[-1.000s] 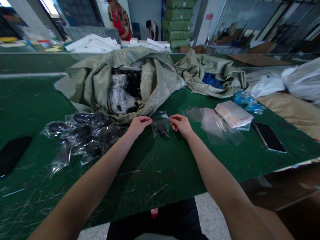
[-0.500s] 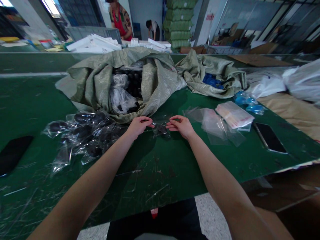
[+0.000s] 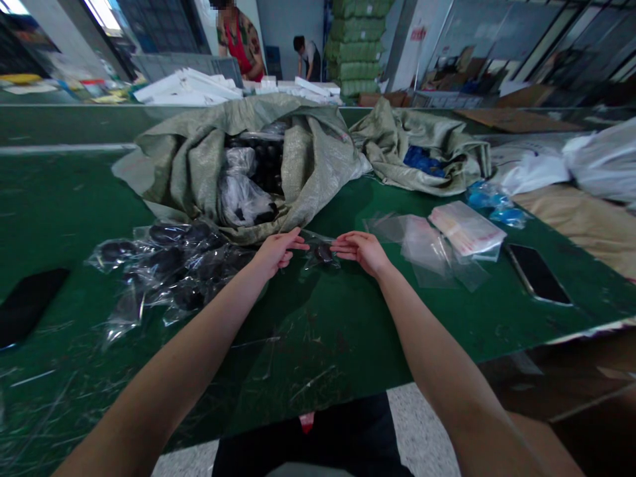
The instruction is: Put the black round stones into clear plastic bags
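A small clear plastic bag [image 3: 322, 252] with a dark round item inside lies on the green table [image 3: 348, 318] between my hands. My left hand [image 3: 276, 250] pinches its left edge with fingers pressed together. My right hand [image 3: 362, 249] holds the right edge the same way, fingertips pointing left. Behind the bag lies an open grey-green woven sack [image 3: 199, 156] holding black items in plastic. A heap of filled clear bags [image 3: 169, 268] with dark items sits just left of my left hand.
A stack of flat clear bags [image 3: 464, 228] and loose ones lies right of my right hand, with a black phone [image 3: 534, 273] beyond. A second sack [image 3: 422, 149] holds blue items. A dark flat object [image 3: 27, 305] rests far left. Two people stand at the back.
The small bag has been laid flatter and its top folded down. Both hands have drawn closer together over it, fingertips now extended toward each other.
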`<action>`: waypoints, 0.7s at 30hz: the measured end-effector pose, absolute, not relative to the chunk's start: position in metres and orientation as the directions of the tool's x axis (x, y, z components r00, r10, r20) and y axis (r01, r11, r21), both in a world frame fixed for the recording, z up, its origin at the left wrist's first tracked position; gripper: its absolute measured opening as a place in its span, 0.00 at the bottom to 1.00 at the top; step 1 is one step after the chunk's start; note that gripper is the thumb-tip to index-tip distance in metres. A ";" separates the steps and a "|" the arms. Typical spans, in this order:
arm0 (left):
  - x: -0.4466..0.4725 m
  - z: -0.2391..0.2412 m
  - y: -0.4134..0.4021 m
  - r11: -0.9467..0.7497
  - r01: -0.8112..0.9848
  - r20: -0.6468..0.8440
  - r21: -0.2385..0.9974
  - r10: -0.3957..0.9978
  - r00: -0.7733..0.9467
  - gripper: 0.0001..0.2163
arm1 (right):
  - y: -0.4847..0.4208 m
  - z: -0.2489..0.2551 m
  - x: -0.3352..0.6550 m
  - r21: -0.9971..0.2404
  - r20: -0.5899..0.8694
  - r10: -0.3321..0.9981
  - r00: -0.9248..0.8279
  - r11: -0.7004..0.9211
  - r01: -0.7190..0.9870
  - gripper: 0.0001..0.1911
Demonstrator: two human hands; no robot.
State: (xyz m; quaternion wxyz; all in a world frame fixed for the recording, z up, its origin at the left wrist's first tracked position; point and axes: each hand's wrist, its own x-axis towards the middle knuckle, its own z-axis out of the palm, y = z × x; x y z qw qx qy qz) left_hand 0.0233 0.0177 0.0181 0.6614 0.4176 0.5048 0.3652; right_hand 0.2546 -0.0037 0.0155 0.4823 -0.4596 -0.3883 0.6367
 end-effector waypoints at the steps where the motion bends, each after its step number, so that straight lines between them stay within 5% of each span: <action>1: 0.024 0.019 0.017 0.401 -0.064 -0.379 0.914 0.898 0.222 0.19 | -0.004 0.016 0.255 -0.937 -0.213 0.971 -0.112 -0.235 -0.259 0.11; 21: 0.025 0.016 0.016 0.474 -0.109 -0.419 0.874 0.848 0.323 0.09 | -0.005 0.015 0.252 -0.953 -0.219 0.973 -0.066 -0.228 -0.201 0.03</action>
